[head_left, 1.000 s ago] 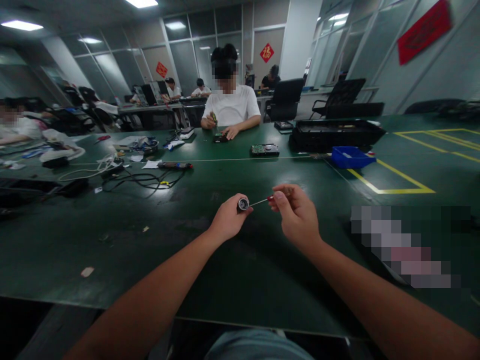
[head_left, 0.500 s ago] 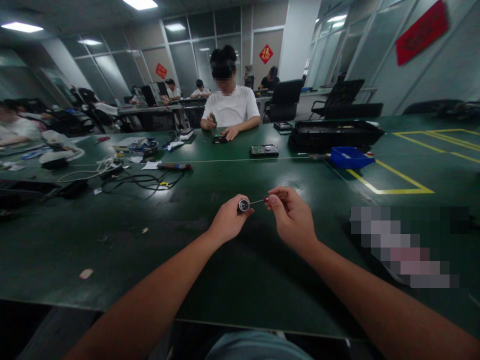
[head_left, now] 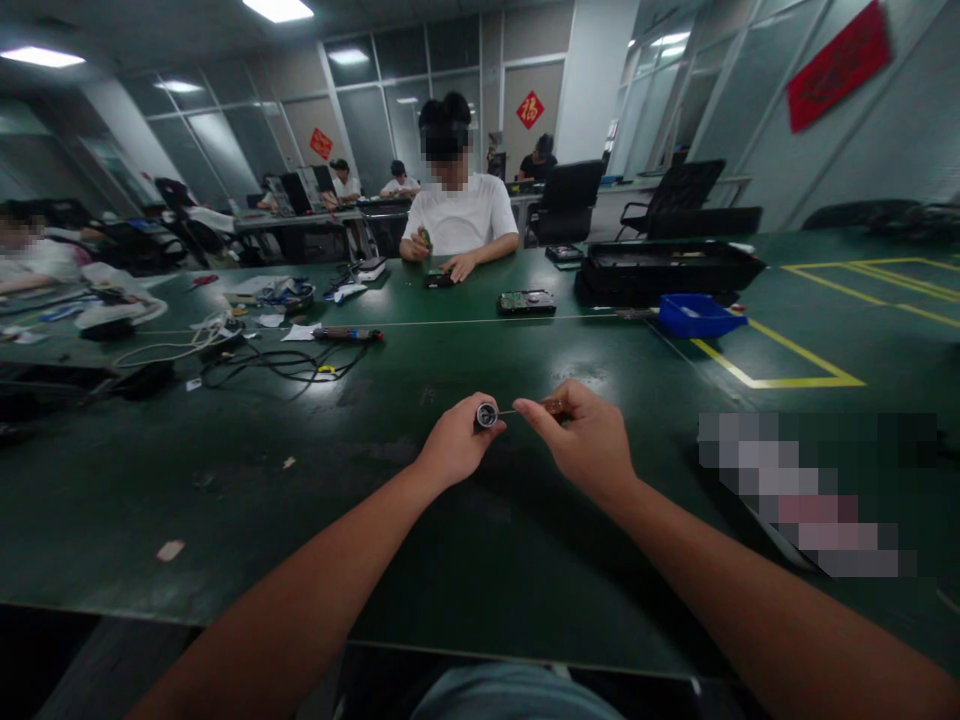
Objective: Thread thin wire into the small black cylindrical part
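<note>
My left hand [head_left: 454, 442] is closed around a small dark cylinder [head_left: 486, 415] whose round, silvery open end faces me. In my right hand [head_left: 591, 438] is a screwdriver [head_left: 553, 406] with a brownish, see-through handle; the fingers are wrapped about it and the thumb points left along it. Its thin metal shaft runs leftward to the cylinder's rim. Whether the tip touches the rim or a part inside is too small to tell. Both hands are above the green table [head_left: 420, 560].
Across the table a person in a white shirt [head_left: 461, 215] works on a small dark device. Beyond my hands lie a hard drive [head_left: 527, 301], a blue bin [head_left: 697, 316] and a long black tray [head_left: 667, 268]. Black cables [head_left: 285, 365] and a pen-like tool [head_left: 349, 335] lie at left.
My right hand has moved left, closer to the cylinder, and less of the shaft shows. The screwdriver's red collar is now hidden by my thumb. My left hand has hardly moved.
</note>
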### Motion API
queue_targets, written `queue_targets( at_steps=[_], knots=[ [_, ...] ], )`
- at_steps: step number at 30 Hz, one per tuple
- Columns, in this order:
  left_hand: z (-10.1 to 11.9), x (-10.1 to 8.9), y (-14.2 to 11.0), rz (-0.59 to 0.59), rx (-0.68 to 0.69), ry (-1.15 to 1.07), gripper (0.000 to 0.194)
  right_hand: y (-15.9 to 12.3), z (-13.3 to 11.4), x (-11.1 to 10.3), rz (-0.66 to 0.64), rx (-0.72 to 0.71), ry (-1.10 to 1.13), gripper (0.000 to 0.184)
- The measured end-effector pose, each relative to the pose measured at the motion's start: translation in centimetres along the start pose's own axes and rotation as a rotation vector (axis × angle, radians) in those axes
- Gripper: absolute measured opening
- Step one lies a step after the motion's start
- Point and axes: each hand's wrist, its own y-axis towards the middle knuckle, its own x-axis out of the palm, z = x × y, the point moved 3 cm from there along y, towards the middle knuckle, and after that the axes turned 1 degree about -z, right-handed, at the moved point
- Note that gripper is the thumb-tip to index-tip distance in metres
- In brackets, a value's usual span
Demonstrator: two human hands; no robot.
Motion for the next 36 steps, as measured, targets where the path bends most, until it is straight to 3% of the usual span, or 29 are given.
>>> queue_targets(
  at_steps=[5,10,16,25,31,36],
  knots=[
    [0.1,-0.1,0.0,-0.005,-0.006,0.005,0.012,-0.2,-0.3,0.2,-0.067,-0.095,0.098,0.017],
    [0.3,-0.1,0.0,-0.014,0.010,0.016,0.011,-0.2,-0.8,0.1,-0.142,-0.151,0.098,0.015],
    [0.3,-0.1,-0.1,-0.015,0.010,0.013,0.010,-0.2,-0.5,0.0,-0.106,-0.110,0.089,0.019],
    [0.6,0.0,0.0,-0.035,0.013,-0.001,0.012,0.3,1.0,0.9,-0.065,0.054,0.528,0.019],
    [1.0,-0.1,-0.1,-0.047,0.010,0.036,0.013,1.2,3.1,1.5,0.034,0.256,0.728,0.025],
    [1.0,-0.1,-0.1,-0.044,0.024,0.025,0.013,0.8,2.2,1.1,0.045,0.165,0.600,0.022]
  ],
)
